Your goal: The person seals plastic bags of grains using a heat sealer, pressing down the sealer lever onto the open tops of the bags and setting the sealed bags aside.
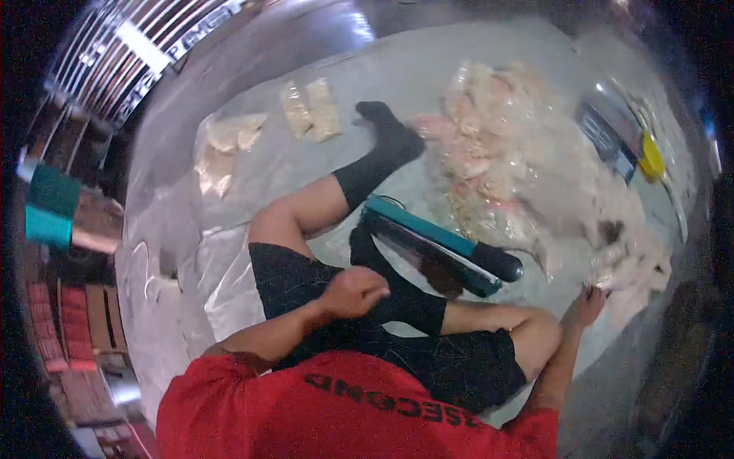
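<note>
My left hand (pixel 354 292) is held above my lap, its fingers curled into a loose fist, with no object showing in it. Far to the right, beside my knee, my right hand (pixel 586 306) has its fingertips closed at the near edge of a clear plastic bag (pixel 615 277). That bag lies at the near end of a wide heap. Between my legs rests a long teal device with a black rounded end, which looks like a bag sealer (pixel 436 241).
Filled clear packets (pixel 489 130) make up a big pile beyond my foot. Several flat packets (pixel 321 109) lie at the upper left on a pale sheet (pixel 229 229). A dark tray (pixel 606 138) and a yellow item (pixel 651 159) are at right. Another person's arm (pixel 93 239) shows at left.
</note>
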Tool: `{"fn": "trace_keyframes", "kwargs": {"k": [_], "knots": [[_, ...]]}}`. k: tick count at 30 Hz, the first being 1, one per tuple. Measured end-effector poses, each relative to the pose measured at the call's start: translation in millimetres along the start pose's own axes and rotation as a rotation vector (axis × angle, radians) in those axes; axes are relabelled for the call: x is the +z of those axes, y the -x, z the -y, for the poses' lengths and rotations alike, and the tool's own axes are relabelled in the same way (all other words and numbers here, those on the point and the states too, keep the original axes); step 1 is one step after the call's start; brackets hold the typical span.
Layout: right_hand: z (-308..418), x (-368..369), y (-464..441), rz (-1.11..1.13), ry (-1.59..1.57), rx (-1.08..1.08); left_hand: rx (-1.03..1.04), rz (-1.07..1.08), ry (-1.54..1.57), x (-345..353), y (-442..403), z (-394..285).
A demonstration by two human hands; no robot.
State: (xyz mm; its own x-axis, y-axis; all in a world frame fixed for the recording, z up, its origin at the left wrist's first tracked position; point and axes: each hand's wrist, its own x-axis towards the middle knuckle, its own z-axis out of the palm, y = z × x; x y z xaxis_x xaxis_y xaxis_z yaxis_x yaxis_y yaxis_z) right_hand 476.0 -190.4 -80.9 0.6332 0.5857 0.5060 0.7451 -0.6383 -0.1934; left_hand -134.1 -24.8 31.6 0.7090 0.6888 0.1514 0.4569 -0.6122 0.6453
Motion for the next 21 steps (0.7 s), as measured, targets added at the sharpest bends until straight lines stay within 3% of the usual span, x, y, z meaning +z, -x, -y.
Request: {"fn": "trace_keyframes", "kwargs": {"k": [1,6,8,11,12,14,16,18,19,20,21], "knots": [[22,-18,-5,0.046,-0.108,0.163,0.03,0.152,-0.017,0,0,-12],[1,-34,-22,-0.046,-0.196,0.029,0.261,0.121,0.181,20,-24,-60],[28,-74,-43,-0.209,-0.191,0.279,0.363,0.123,0.259,30,-41,-85],[58,-137,-57,-0.453,-0.101,0.096,0.488,0.122,0.511,38,-70,-134],[69,-155,-57,-0.543,-0.069,0.005,0.416,0.203,0.515,32,-76,-152],[73,-163,-56,-0.411,-1.455,0.06,0.347,0.28,0.527,30,-84,-175],[167,-214,-18,-0.66,-1.03,0.067,0.346,-0.227,0.486,34,-85,-188],[240,-238,31,-0.752,-0.931,0.032,0.44,-0.217,0.374,50,-82,-156],[270,-245,56,-0.76,-0.961,0.004,0.347,0.01,0.491,48,-72,-138],[297,-248,85,-0.582,-0.977,0.05,0.248,0.24,0.601,42,-59,-121],[318,-248,112,-0.406,-0.989,0.098,0.236,0.303,0.63,30,-43,-102]]}}
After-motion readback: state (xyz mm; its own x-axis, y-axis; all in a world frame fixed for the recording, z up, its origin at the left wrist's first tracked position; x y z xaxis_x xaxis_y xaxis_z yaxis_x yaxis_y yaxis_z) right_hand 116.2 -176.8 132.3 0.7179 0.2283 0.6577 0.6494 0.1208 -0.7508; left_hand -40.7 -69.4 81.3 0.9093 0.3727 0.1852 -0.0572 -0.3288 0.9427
